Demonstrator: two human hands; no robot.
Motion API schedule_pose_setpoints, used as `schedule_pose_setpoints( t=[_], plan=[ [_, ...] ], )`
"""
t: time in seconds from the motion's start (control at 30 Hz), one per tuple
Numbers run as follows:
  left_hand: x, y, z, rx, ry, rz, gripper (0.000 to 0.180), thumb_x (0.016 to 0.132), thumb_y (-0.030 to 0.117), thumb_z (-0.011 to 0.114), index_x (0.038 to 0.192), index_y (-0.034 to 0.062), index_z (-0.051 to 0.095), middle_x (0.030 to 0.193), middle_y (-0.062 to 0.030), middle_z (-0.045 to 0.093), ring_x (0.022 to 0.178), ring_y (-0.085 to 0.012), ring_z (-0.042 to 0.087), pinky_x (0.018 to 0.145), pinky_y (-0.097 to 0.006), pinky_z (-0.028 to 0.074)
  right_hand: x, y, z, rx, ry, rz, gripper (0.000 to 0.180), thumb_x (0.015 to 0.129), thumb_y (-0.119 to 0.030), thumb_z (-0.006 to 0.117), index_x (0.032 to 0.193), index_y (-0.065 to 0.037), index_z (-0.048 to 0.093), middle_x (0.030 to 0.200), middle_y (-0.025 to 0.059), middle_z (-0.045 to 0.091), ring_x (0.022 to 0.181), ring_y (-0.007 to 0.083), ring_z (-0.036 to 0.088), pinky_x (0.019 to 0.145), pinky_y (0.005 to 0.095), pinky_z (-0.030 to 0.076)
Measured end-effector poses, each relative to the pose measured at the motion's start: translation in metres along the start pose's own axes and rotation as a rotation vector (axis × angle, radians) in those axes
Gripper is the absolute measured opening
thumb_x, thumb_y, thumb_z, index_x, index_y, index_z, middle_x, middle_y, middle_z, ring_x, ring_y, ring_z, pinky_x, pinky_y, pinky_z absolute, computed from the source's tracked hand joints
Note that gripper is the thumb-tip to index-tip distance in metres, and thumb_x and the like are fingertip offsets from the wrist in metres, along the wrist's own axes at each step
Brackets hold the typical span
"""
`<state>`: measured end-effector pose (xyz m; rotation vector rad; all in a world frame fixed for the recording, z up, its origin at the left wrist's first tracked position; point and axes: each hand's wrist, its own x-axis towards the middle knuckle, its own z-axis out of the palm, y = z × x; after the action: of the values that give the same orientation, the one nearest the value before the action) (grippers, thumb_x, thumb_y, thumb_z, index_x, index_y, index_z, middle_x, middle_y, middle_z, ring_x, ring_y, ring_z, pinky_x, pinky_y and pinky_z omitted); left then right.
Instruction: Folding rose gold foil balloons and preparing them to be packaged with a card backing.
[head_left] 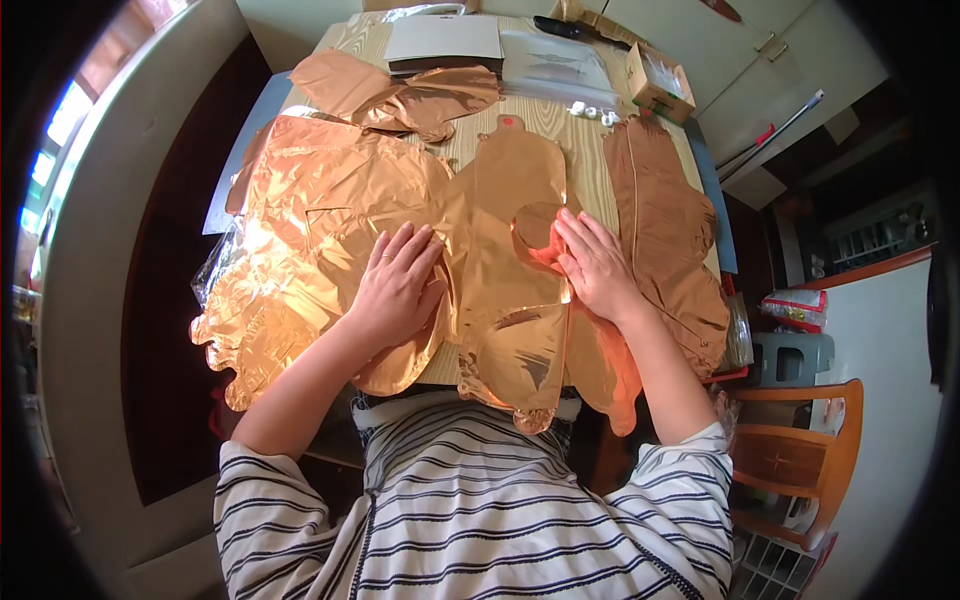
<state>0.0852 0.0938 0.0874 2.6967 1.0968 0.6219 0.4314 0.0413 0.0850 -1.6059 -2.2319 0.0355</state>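
Observation:
A flat, uninflated copper-gold foil balloon (520, 180) lies lengthwise on the table in front of me, with a small red spot at its far tip. My left hand (400, 280) rests palm down with fingers spread, on crinkled gold foil just left of this balloon. My right hand (598, 262) lies on the balloon's right side, fingers stretched out and pressing the foil; its palm is hidden. Reddish reflections show beside those fingers. A wide heap of wrinkled gold foil balloons (310, 190) spreads to the left, and where each one ends I cannot tell.
More copper foil (400, 95) lies at the back left, and a folded brown foil balloon (660, 220) along the right edge. Behind are a stack of white sheets (445, 38), clear plastic bags (555, 65), small white pieces (592, 112) and an open box (660, 82). A wooden chair (800, 460) stands right.

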Motion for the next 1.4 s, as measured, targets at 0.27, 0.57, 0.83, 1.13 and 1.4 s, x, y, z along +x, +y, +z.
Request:
schedule_pose_setpoints(
  t=[0.27,0.57,0.83,1.13,1.4],
  plan=[
    [0.005,-0.001,0.002,-0.01,-0.016,0.018,0.055,0.093,0.028,0.063,0.142,0.0047,0.054,0.15,-0.0177,0.05,0.144,-0.0419,0.04,0.121,-0.057,0.026,0.012,0.01,0.0,-0.045,0.025,0.007,0.049,0.095,-0.023,0.062,0.141,-0.007,0.057,0.15,0.0087,0.054,0.127,0.034,0.051,0.11,0.0454,0.037],
    [0.018,0.006,-0.013,0.074,-0.074,-0.03,0.051,0.093,0.033,0.063,0.135,0.0042,0.058,0.145,-0.0178,0.055,0.143,-0.0411,0.04,0.12,-0.055,0.027,0.006,0.007,0.001,-0.026,0.038,0.003,0.05,0.095,-0.024,0.061,0.142,-0.008,0.055,0.152,0.0078,0.052,0.126,0.0327,0.051,0.108,0.0458,0.036],
    [0.091,0.064,0.012,-0.292,-0.143,0.378,0.079,0.093,0.058,0.062,0.149,0.0042,0.047,0.154,-0.0216,0.044,0.149,-0.0382,0.034,0.124,-0.054,0.023,0.005,0.007,-0.003,-0.007,0.045,-0.005,0.049,0.094,-0.021,0.062,0.141,-0.011,0.05,0.152,0.0085,0.049,0.129,0.0331,0.049,0.109,0.049,0.036],
    [0.087,0.053,0.048,-0.047,-0.224,0.451,0.097,0.089,0.074,0.053,0.155,0.004,0.04,0.159,-0.0196,0.039,0.152,-0.0352,0.029,0.125,-0.052,0.018,0.008,0.011,-0.003,-0.057,-0.029,0.064,0.055,0.094,-0.028,0.064,0.144,-0.015,0.045,0.158,0.0094,0.042,0.133,0.0385,0.042,0.111,0.0503,0.032],
    [0.085,0.053,0.045,-0.052,-0.24,0.416,0.096,0.089,0.073,0.053,0.154,0.0038,0.042,0.16,-0.0176,0.038,0.152,-0.0344,0.029,0.126,-0.05,0.018,-0.079,-0.06,-0.084,-0.103,0.307,0.464,0.034,0.092,-0.039,0.07,0.095,-0.005,0.064,0.097,0.0137,0.065,0.087,0.0356,0.065,0.076,0.0477,0.05]
  ],
)
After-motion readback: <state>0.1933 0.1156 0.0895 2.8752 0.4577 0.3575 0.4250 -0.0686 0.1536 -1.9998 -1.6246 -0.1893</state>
